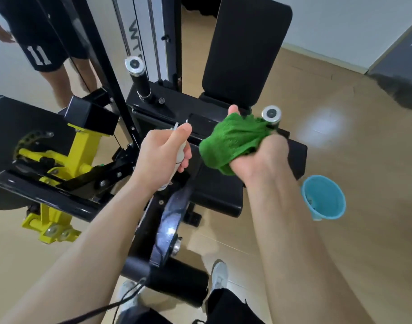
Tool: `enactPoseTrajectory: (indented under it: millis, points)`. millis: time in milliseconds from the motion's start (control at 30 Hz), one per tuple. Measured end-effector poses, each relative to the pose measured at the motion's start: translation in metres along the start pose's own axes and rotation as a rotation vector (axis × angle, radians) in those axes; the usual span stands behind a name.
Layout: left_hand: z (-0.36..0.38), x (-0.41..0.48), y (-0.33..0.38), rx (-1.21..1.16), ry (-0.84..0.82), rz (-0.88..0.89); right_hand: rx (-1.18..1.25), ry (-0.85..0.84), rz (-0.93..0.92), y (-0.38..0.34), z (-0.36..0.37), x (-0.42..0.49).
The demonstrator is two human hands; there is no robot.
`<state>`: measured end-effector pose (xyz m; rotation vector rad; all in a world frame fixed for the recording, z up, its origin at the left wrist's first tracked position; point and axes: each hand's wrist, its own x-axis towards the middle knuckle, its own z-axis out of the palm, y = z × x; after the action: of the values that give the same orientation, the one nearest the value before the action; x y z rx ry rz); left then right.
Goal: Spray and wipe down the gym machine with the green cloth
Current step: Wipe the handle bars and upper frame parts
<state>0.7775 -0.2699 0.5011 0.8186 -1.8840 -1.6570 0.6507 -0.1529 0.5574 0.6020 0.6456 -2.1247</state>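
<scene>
A black gym machine with a padded seat (219, 190) and upright back pad (244, 50) stands in front of me. My right hand (261, 157) is shut on a bunched green cloth (233, 139), held over the seat beside the right handle's chrome end cap (271, 113). My left hand (164, 155) grips a small white spray bottle (180, 153), its nozzle pointing toward the seat's rear edge. Most of the bottle is hidden by my fingers.
A yellow and black pivot frame (67, 155) sits left. The left handle (138, 78) rises behind. A blue bucket (324, 197) stands on the wood floor at right. Another person's legs in black shorts (43, 50) stand at far left. A foam roller pad (174, 279) lies near my feet.
</scene>
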Motion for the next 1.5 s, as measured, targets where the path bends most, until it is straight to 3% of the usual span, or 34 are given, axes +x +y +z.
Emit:
enactPoseTrajectory:
  millis: [400,567,733,967,1100,1333,1500]
  points:
    - [-0.154,0.066,-0.032,0.126,-0.157,0.116,0.090,0.041,-0.183,0.158,0.068,0.005]
    - [-0.170,0.096,-0.036,0.183,-0.197,0.174,-0.191,0.110,-0.217,0.178,0.071,0.022]
    - [-0.167,0.116,-0.035,0.115,-0.239,0.157,-0.214,0.127,-0.125,0.187,0.073,0.032]
    - [-0.168,0.138,-0.045,0.069,-0.283,0.194,-0.145,0.225,-0.181,0.201,0.083,0.046]
    - [-0.178,0.152,-0.045,-0.008,-0.338,0.218,-0.017,0.272,-0.291,0.223,0.088,0.061]
    - [-0.202,0.181,-0.062,-0.043,-0.548,0.205,0.189,0.140,-0.658,0.235,0.101,0.090]
    - [-0.217,0.191,-0.071,0.012,-0.588,0.242,0.127,0.114,-0.832,0.232,0.131,0.127]
